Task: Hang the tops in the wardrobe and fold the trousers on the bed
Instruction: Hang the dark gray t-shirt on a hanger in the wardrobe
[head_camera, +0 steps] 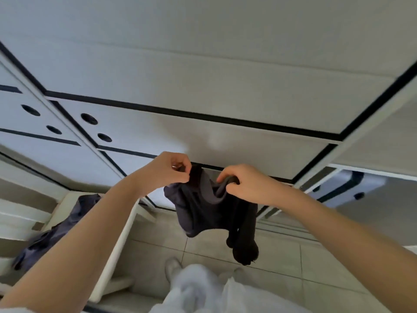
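One dark garment hangs in the air between my two hands, held up in front of the shut wardrobe doors. My left hand pinches one end of its upper edge between thumb and curled fingers. My right hand has its fingers curled round the other end, where a grey band runs along the edge.

Below the hands the cloth sags in loose folds. Two narrow tubes, sleeves or legs, I cannot tell which, dangle under my right hand toward the tiled floor. Judged by that sag, the fabric is soft, light and limp: it will keep no shape of its own, and should not slip readily from a pinch. The band looks the firmest part and the best place to grip. Taken at its two ends and drawn apart, it should spread the piece flat enough to identify, then hang or fold.

Left of and below my left forearm, a second dark garment lies crumpled beside a white frame. A small bright glint shows by my left fingers; what it is I cannot tell.
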The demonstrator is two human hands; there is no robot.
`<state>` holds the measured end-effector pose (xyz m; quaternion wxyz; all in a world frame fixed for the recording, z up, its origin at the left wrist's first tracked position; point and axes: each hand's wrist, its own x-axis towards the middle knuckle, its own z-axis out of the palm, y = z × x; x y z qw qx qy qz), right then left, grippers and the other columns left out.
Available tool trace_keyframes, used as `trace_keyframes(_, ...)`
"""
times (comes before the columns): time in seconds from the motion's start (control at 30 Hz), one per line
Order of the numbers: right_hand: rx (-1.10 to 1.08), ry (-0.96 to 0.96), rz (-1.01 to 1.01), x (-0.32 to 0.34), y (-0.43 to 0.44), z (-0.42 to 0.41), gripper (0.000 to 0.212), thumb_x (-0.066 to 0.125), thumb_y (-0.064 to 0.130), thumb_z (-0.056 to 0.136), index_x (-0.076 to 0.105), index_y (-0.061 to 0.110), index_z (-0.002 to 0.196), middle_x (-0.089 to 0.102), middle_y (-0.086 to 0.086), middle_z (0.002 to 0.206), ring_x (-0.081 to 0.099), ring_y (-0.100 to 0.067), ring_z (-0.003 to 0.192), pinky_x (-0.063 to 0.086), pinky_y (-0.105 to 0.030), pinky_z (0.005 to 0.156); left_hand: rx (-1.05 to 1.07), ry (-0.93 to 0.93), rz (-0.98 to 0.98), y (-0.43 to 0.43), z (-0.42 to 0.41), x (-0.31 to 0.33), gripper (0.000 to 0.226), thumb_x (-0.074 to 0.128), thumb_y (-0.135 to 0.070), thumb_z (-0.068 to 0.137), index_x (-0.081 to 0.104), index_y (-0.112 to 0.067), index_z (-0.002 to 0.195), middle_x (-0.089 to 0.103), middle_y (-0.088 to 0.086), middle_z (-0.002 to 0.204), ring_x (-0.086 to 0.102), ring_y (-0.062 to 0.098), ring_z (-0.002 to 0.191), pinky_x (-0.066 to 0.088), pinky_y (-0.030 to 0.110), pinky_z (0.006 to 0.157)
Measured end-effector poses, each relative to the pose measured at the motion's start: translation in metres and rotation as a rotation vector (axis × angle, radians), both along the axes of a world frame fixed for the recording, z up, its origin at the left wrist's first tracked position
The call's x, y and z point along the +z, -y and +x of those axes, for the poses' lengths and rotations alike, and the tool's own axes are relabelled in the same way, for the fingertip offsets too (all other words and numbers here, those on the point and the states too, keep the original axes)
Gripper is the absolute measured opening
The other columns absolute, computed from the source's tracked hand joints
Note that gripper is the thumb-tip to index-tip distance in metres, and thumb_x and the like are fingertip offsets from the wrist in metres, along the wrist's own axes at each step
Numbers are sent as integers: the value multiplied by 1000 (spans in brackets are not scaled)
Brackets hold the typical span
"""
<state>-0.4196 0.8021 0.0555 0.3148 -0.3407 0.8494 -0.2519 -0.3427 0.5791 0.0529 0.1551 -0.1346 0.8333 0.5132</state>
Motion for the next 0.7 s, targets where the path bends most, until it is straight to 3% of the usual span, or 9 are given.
trace_keyframes(0.1, -74, -4, -3, -1, -58, -3, 32, 55, 9, 90, 63, 23, 117, 58, 15, 96, 51, 6, 73, 37, -7, 60, -44, -13, 63, -43, -19, -4, 27, 64, 1, 81, 52, -17, 63, 40, 0, 60, 36, 17, 60, 30, 26, 58)
trace_keyframes(0.17, -93, -13, 23, -1, -91, -5, 36, 57, 9, 87, 60, 26, 119, 58, 14, 100, 53, 5, 76, 38, -8, 61, -95, -13, 53, -71, -35, -6, 39, 75, -13, 82, 43, -18, 59, 35, -4, 56, 31, 13, 56, 26, 21, 52)
trace_keyframes(0.3, -155, -31, 63, -5, -144, -8, 34, 66, 16, 84, 61, 27, 115, 62, 9, 104, 59, -5, 90, 48, -20, 78, -235, -106, -104, -120, -64, -10, 47, 81, -18, 78, 38, -16, 58, 36, -9, 51, 33, 9, 51, 29, 14, 49)
trace_keyframes(0.37, -216, -60, 69, -8, -167, -10, 28, 69, 19, 84, 64, 27, 111, 63, 11, 103, 59, -7, 93, 47, -21, 82, -323, -151, -171, -138, -75, -13, 33, 78, -11, 79, 49, -16, 64, 55, -5, 64, 51, 13, 63, 39, 14, 58)
trace_keyframes(0.43, -295, -89, 86, -9, -187, -13, 25, 68, 18, 87, 65, 25, 111, 59, 15, 95, 57, -5, 89, 42, -14, 76, -414, -84, -142, -153, -85, -13, 21, 72, -6, 83, 61, -24, 84, 65, 1, 90, 62, 17, 86, 46, 15, 67)
trace_keyframes(0.5, -386, -130, 144, -9, -208, -17, 23, 66, 17, 90, 65, 22, 111, 55, 13, 92, 52, -5, 84, 38, -13, 70, -510, 98, -67, -167, -94, -15, 37, 62, 0, 87, 60, -26, 112, 66, 0, 105, 64, 14, 94, 48, 14, 66)
trace_keyframes(0.57, -438, -197, 236, -12, -228, -21, 18, 62, 15, 90, 68, 17, 107, 59, 5, 95, 54, -10, 85, 41, -22, 73, -612, 224, -9, -181, -103, -14, 49, 54, 5, 87, 57, -23, 127, 69, 1, 109, 67, 14, 97, 54, 19, 76)
trace_keyframes(0.63, -485, -236, 294, -14, -243, -24, 11, 61, 14, 88, 68, 13, 96, 64, 1, 91, 58, -17, 85, 44, -26, 70, -704, 243, -5, -197, -111, -10, 45, 52, 6, 85, 65, -21, 119, 72, 0, 103, 68, 18, 98, 54, 28, 89)
trace_keyframes(0.7, -517, -268, 315, -11, -256, -24, 6, 64, 16, 86, 59, 17, 83, 53, 10, 78, 53, -15, 79, 35, -15, 60, -767, 202, -25, -213, -118, -6, 32, 53, 4, 81, 71, -11, 103, 73, 8, 95, 68, 28, 98, 52, 35, 92)
